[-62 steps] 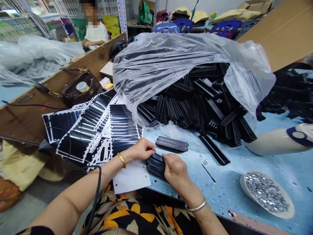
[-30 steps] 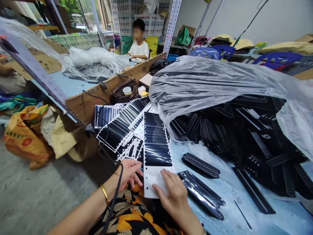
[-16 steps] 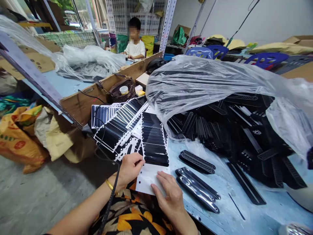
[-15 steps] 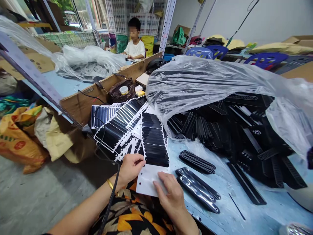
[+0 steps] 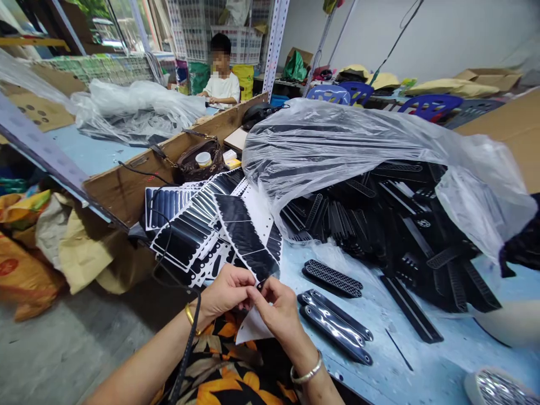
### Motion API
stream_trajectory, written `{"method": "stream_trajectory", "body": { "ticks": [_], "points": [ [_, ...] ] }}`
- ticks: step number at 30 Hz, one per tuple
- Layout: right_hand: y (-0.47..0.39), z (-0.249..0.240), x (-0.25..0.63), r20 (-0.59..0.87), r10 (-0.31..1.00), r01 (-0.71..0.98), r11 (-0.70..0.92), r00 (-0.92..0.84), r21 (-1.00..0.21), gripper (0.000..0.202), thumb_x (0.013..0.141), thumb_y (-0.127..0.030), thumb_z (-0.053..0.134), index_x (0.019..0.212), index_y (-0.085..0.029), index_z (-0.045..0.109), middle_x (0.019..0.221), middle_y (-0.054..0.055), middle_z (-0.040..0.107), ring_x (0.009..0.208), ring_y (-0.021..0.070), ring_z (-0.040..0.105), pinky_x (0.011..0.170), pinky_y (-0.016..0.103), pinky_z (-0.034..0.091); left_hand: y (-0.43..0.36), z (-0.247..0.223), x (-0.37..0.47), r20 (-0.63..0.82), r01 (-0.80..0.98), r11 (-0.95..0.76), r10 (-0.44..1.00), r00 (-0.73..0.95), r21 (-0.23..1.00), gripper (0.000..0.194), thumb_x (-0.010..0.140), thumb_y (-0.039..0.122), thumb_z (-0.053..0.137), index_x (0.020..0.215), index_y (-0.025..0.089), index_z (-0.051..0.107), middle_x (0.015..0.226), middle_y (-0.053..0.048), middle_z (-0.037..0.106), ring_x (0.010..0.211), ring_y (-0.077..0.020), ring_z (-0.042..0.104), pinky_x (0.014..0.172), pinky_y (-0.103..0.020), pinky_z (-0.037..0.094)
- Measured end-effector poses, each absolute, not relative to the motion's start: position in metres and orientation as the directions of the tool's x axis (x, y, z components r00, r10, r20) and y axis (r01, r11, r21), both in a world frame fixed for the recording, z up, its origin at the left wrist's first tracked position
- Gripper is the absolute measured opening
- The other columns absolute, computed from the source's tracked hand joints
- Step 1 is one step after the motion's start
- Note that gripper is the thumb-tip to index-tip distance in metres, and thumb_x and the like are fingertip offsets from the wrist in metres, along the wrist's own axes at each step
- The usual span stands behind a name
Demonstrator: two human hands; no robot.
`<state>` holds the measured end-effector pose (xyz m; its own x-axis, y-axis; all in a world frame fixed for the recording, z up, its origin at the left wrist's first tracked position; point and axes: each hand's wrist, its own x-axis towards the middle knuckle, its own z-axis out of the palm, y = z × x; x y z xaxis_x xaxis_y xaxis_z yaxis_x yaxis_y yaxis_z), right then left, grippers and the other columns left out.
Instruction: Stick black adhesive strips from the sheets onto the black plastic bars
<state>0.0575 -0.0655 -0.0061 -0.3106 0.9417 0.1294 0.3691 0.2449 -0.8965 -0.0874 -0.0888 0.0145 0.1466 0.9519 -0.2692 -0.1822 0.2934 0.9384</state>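
A white-backed sheet of black strips [image 5: 247, 230] runs down to my two hands, its white lower end hanging over my lap. My left hand [image 5: 230, 289] is closed in a pinch on the sheet's edge. Right beside it, my right hand [image 5: 276, 306] pinches the same sheet, the fingertips nearly touching. Further sheets of black stickers [image 5: 185, 225] lie in a pile behind. To the right on the blue table [image 5: 405, 377] are two glossy black bars [image 5: 335, 326] and a black lattice-patterned bar [image 5: 332, 278].
A clear plastic bag [image 5: 337, 135] partly covers a heap of black parts [image 5: 379, 225]. A brown handbag [image 5: 198, 160] rests by the wooden board [image 5: 122, 191]. A black cable crosses my left forearm. A tub of metal pieces [image 5: 498, 388] stands front right. A person [image 5: 223, 84] sits beyond.
My right hand has moved up from the sheet's white lower part to meet my left hand, and its fingers have closed. The sheet has bent and tilted. The view has shifted slightly right.
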Motion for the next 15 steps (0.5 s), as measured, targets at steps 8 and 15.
{"method": "stream_trajectory", "body": {
  "ticks": [8, 15],
  "points": [
    [-0.067, 0.005, 0.063, 0.092, 0.933, 0.387, 0.233, -0.349, -0.892, 0.038, 0.087, -0.046, 0.054, 0.061, -0.02, 0.045, 0.055, -0.005, 0.045, 0.053, 0.0099, 0.042, 0.05, 0.022, 0.034, -0.079, 0.01, -0.087, -0.284, -0.167, 0.315, 0.94, 0.188, 0.934, 0.024, 0.064, 0.032, 0.075, 0.058, 0.011, 0.065, 0.045, 0.0, 0.055, 0.04, -0.0076, 0.047, 0.041, -0.018, 0.036],
    [-0.056, 0.002, 0.092, 0.294, 0.947, 0.45, 0.32, -0.129, -0.834, 0.023, 0.088, -0.035, 0.051, 0.08, -0.02, 0.066, 0.057, -0.001, 0.062, 0.049, 0.0129, 0.058, 0.052, 0.024, 0.047, -0.068, -0.002, -0.109, -0.314, -0.063, 0.314, 0.949, 0.004, 0.947, 0.02, 0.063, 0.03, 0.071, 0.061, 0.014, 0.057, 0.041, 0.002, 0.055, 0.034, -0.0066, 0.044, 0.036, -0.015, 0.032]
  ]
}}
